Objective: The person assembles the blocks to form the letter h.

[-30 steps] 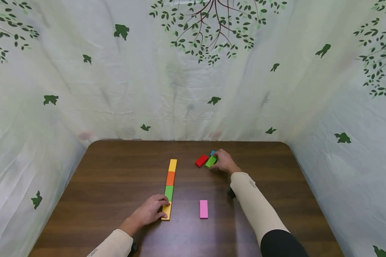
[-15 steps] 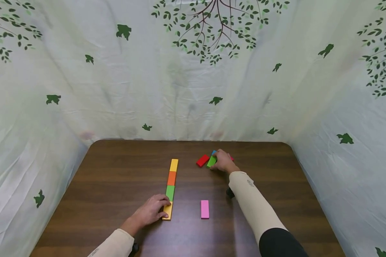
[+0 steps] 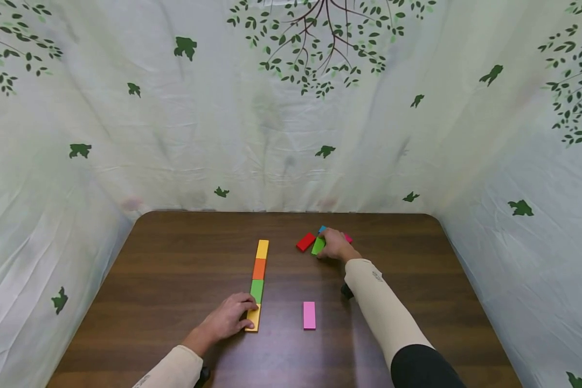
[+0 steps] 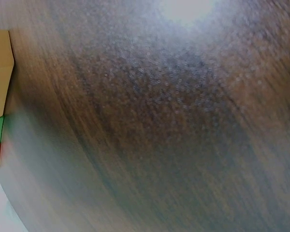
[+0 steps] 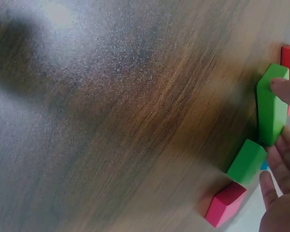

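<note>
My left hand grips the near yellow block with thumb and fingers. Ahead of that block, a green block, an orange block and another yellow block continue the straight row. Farther off to the right, my right hand pinches a green block between thumb and fingertips. Around that hand lie a red block, a blue block partly hidden, a second green block and a magenta block.
A pink block lies alone to the right of the row. The dark wooden table has rounded far corners. A pale curtain with leaf prints hangs behind and along both sides.
The green block in my right hand has turned slightly, nearer to upright in the head view. A bit of the magenta block now shows behind that hand. The left hand stays put.
</note>
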`<state>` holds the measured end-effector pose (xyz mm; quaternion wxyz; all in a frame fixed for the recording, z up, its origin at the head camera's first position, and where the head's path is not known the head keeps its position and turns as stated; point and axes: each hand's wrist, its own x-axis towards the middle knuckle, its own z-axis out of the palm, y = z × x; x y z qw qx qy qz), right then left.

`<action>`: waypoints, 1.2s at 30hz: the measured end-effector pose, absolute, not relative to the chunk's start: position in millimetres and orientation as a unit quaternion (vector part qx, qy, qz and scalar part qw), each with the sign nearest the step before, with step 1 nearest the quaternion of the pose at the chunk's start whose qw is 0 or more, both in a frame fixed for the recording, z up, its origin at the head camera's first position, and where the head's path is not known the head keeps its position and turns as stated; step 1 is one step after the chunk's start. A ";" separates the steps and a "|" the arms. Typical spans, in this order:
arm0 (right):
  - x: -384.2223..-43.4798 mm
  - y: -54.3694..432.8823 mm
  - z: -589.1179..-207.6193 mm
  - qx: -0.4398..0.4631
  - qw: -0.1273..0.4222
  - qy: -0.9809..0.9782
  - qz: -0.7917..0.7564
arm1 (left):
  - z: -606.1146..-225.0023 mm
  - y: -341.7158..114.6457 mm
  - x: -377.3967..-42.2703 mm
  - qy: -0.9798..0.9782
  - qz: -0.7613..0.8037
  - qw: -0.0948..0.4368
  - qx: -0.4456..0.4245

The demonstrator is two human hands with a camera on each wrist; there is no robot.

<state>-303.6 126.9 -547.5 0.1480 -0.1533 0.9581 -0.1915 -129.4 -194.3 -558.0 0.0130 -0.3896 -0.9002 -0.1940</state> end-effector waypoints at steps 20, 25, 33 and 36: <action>-283.6 119.7 -542.2 -0.246 0.136 0.942 -0.182 | -558.2 -193.3 -129.6 -0.902 -0.193 0.008 -0.386; -271.5 120.7 -543.8 -0.279 0.143 0.928 -0.200 | -558.4 -193.5 -129.8 -0.903 -0.195 0.005 -0.383; -255.8 118.3 -542.2 -0.299 0.174 0.917 -0.196 | -557.0 -193.0 -128.5 -0.905 -0.196 -0.003 -0.378; -250.5 117.0 -540.3 -0.301 0.190 0.914 -0.196 | -557.1 -192.9 -128.4 -0.905 -0.193 0.001 -0.379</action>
